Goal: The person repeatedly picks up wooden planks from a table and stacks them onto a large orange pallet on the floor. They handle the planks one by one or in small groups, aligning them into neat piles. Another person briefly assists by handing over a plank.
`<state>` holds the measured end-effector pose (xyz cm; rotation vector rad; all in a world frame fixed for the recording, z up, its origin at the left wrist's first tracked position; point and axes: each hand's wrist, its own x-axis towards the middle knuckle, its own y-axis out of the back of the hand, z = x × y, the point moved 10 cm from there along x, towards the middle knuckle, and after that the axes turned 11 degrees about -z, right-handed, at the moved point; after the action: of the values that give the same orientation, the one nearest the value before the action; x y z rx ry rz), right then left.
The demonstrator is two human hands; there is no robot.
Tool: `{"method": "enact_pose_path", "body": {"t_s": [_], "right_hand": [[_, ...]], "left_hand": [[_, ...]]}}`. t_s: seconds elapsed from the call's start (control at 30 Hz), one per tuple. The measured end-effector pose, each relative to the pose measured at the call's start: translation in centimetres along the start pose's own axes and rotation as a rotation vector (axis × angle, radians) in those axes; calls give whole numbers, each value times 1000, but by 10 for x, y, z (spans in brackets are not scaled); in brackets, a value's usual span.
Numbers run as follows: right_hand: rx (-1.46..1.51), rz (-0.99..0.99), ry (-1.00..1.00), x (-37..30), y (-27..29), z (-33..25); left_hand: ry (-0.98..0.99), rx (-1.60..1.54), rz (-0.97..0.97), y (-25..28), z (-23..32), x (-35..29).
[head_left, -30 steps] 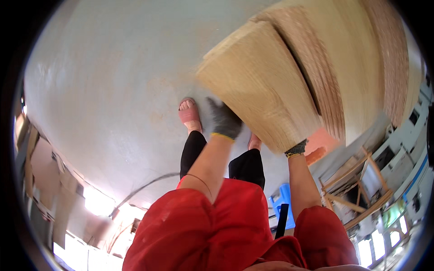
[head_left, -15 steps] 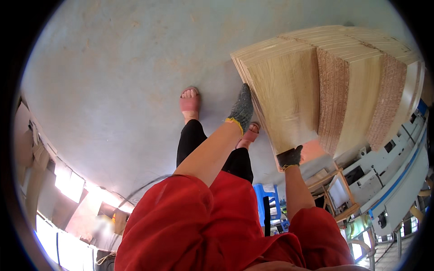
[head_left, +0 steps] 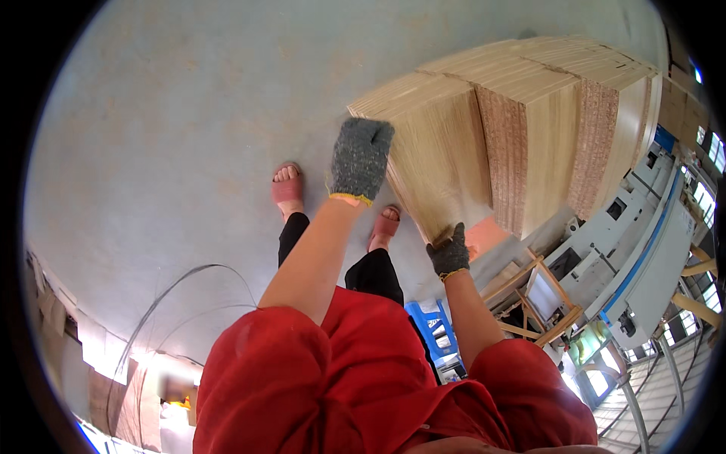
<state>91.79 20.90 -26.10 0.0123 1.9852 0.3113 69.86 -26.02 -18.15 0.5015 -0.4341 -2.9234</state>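
A big stack of wood-grain panels stands to my right, with pale veneer faces and rough brown particleboard edges. My left hand, in a grey knit glove with a yellow cuff, is closed at the far left corner of the nearest panel, its fingertips bent out of sight. At that panel's near end, my right hand, in a matching glove, grips the lower corner. Its thumb points up along the face, and the other fingers are partly hidden.
My feet in pink slippers stand on the grey floor left of the stack. A blue plastic stool and a wooden frame are behind my right arm. A long white machine runs along the right. Thin dark wire curves at left.
My left hand has moved from the nearest panel's left side to its far left corner, its back now turned up. The right hand keeps the near corner. The whole view has shifted.
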Motion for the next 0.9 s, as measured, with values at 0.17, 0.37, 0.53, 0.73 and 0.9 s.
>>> {"method": "enact_pose_path", "body": {"t_s": [0.17,0.37,0.53,0.73,0.9], "right_hand": [[529,206,-265,-20,1,21],[557,128,-289,-53,-44,-15],[-1277,85,168,-129,-64,-74],[-1417,33,524,-205,-37,-92],[-982,355,453,-202,67,-151]], "left_hand": [[273,-213,-27,-20,-30,-40],[379,-530,-146,-48,-65,-41],[490,-937,-91,-39,-59,-55],[519,-1055,-150,3,-2,-84],[253,-1094,-363,-27,87,-50]]}}
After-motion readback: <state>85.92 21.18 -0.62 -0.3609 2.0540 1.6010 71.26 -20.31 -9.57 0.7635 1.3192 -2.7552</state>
